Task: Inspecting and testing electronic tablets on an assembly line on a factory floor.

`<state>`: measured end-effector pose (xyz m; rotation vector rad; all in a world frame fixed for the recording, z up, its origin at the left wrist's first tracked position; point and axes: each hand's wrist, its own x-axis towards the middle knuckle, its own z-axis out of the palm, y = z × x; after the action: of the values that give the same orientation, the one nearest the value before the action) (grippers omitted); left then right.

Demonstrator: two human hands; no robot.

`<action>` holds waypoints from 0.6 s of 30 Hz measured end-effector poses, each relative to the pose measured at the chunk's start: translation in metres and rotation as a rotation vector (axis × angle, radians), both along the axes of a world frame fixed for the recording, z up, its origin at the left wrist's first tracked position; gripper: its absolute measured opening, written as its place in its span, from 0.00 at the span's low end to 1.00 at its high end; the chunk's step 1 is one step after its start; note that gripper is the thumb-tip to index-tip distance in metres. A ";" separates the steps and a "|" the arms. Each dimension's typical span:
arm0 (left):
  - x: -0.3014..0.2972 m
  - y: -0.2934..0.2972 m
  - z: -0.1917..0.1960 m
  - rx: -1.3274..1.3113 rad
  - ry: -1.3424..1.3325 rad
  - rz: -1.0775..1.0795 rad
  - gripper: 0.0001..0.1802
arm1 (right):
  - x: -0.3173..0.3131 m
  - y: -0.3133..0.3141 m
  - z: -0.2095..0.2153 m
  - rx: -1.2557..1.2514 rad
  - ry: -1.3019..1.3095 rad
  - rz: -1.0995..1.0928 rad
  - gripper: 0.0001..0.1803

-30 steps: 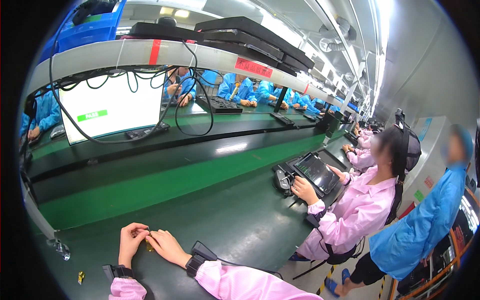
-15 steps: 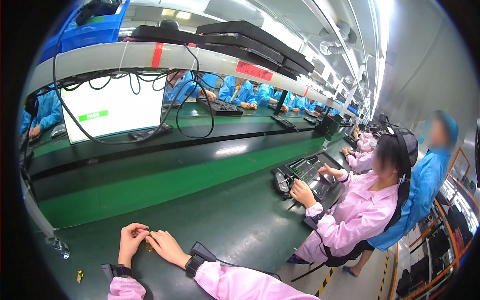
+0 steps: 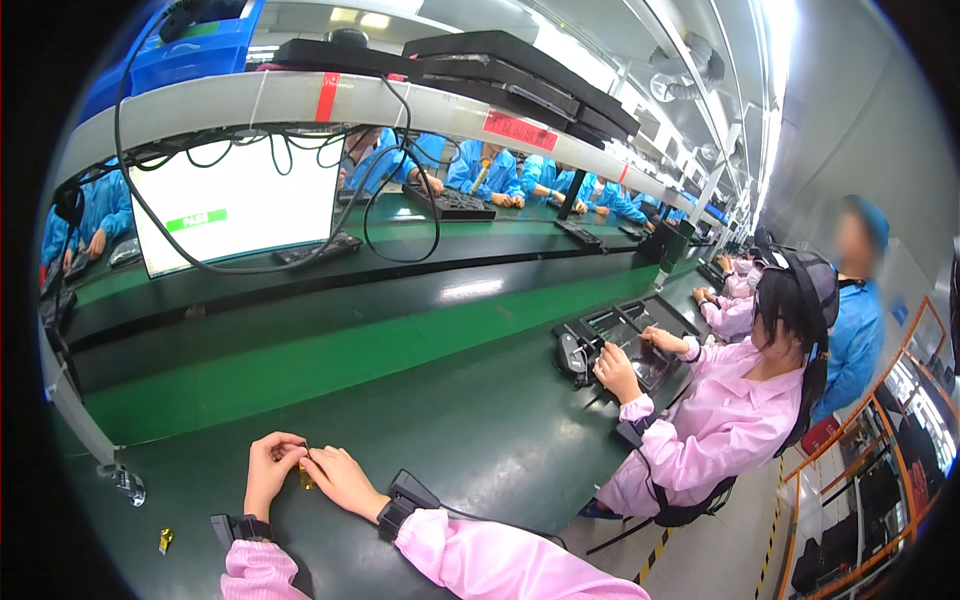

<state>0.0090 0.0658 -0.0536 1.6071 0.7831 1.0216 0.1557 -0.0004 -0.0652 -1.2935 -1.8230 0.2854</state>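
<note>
At the far left of the dark green desk (image 3: pixel 470 430) a small yellow part (image 3: pixel 165 540) lies by itself near the lower edge, with a little metal clamp (image 3: pixel 128 484) just above it at the foot of a slanted frame post. To the right of these, the person's left hand (image 3: pixel 270 470) comes up from a pink sleeve with a black wrist strap (image 3: pixel 240 527), its fingers curled inward and closing on a small yellow piece (image 3: pixel 306 478) that sits low on the desk between the two hands. The right hand (image 3: pixel 340 480) lies just beside it, fingers bent toward the same piece and touching it from the other side, so both hands pinch it together; how much of it each grips is too small to tell. A second black strap (image 3: pixel 405 500) wraps the right wrist, and a thin cable runs off from it along the desk. Above and behind, a bright white monitor (image 3: pixel 235 205) with a green bar hangs under a grey shelf (image 3: pixel 300 100) draped with black cables. Farther right, a co-worker in a pink coat (image 3: pixel 720 420) sits at the same desk with both hands on a black fixture (image 3: pixel 620 345). Behind that seat stands a person in a blue coat (image 3: pixel 855 340).
</note>
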 end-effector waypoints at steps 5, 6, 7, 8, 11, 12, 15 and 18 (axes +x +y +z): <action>-0.002 -0.001 -0.002 -0.006 0.003 0.003 0.08 | -0.001 -0.002 0.003 -0.040 0.023 0.021 0.14; 0.000 -0.002 0.000 -0.011 -0.003 0.000 0.08 | 0.000 -0.001 0.001 -0.054 0.003 0.017 0.14; 0.000 -0.002 0.000 -0.016 -0.010 -0.004 0.08 | 0.001 0.000 -0.001 -0.067 -0.018 0.014 0.13; 0.001 -0.002 -0.002 -0.018 -0.016 0.000 0.08 | 0.002 -0.001 0.000 -0.050 -0.012 0.014 0.13; -0.002 -0.001 -0.003 -0.010 0.011 0.008 0.08 | -0.002 -0.002 0.000 -0.035 -0.015 -0.001 0.15; -0.002 -0.002 -0.003 -0.014 0.012 0.007 0.08 | -0.002 -0.003 0.000 -0.039 -0.014 -0.003 0.15; -0.002 0.000 -0.001 -0.004 0.012 0.003 0.08 | -0.002 -0.002 0.002 -0.024 0.026 0.018 0.15; 0.000 0.000 0.000 -0.007 0.028 0.013 0.08 | -0.001 -0.001 0.002 -0.006 0.022 0.003 0.15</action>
<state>0.0086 0.0657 -0.0541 1.6152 0.8161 1.0066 0.1547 -0.0015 -0.0632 -1.2875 -1.8065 0.3062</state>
